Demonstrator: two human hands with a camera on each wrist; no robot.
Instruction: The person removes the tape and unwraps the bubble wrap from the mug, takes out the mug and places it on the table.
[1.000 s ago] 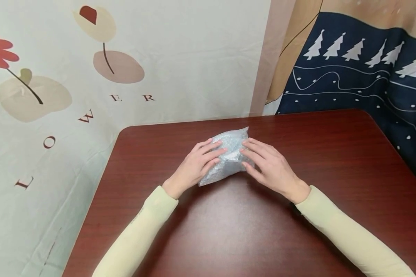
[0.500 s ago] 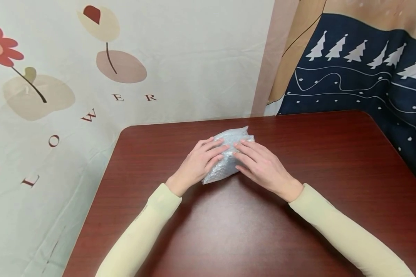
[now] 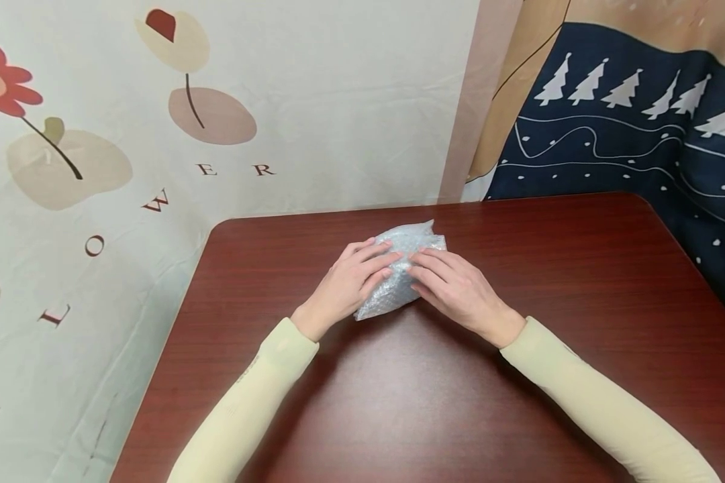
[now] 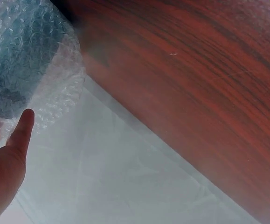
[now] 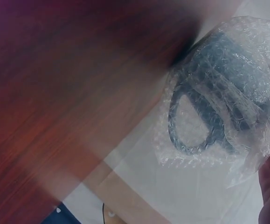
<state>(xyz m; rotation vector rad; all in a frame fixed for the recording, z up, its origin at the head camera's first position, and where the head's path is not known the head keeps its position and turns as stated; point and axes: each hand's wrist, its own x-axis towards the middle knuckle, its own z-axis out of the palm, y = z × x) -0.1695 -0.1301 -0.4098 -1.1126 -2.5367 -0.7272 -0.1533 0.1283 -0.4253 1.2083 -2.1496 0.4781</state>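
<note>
A bubble-wrapped bundle (image 3: 391, 293) sits near the far edge of the table. Through the clear wrap the right wrist view shows a dark blue-grey body with a looped handle, like a mug (image 5: 193, 119). My left hand (image 3: 344, 282) rests on its left side, fingers extended over the top. From the right, my right hand (image 3: 462, 288) presses the wrap with slightly bent fingers, its fingertips close to those of the left. In the left wrist view the thumb (image 4: 22, 133) lies along the bubble wrap (image 4: 62, 81). The bundle's underside is hidden.
The dark red wooden table (image 3: 399, 416) has rounded far corners. Behind it hangs a pale cloth (image 3: 338, 100) printed with flowers and letters. A navy cloth (image 3: 616, 147) with white trees hangs at the right, close to the table's edge.
My right hand has moved left and further onto the bundle, laying down a loose fold of wrap at its front. The left hand has stayed almost in place. The view has shifted slightly.
</note>
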